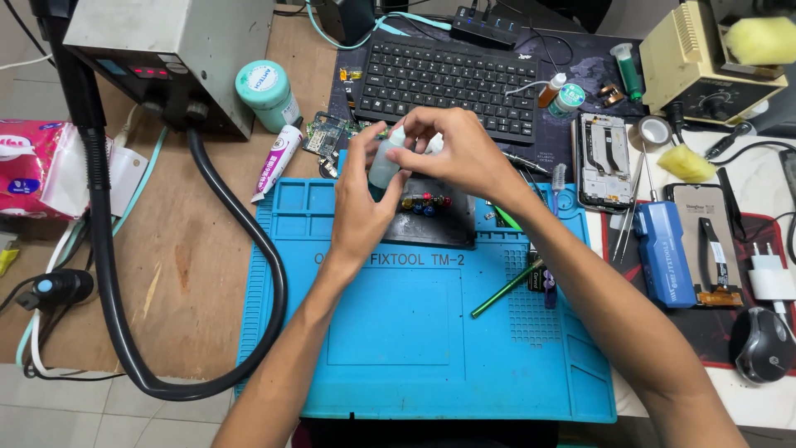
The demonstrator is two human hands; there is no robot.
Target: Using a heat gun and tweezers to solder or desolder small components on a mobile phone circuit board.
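**Small dropper bottle held in both hands above the repair mat**

The left hand (358, 207) wraps its fingers around the body of a small translucent dropper bottle (384, 162), thumb on the near side; the grip is closed on the bottle. The bottle stands roughly upright, long axis near vertical, white tip upward. The right hand (456, 153) comes in from the right and curls its fingertips over the top of the bottle; whether it pinches the cap or only touches it cannot be told. Both hands meet at the bottle, above the far edge of the blue silicone repair mat (398, 348).

Packages and labels, by place:
- Round teal jar (265, 93) with a white label, far left of the mat.
- White tube (278, 162) with red print, lying just beside the jar.
- Pink tissue pack (33, 170) at the left edge.
- Blue box (663, 253) with white lettering, right of the mat.
- Green syringe (628, 70) near the black keyboard (448, 79).
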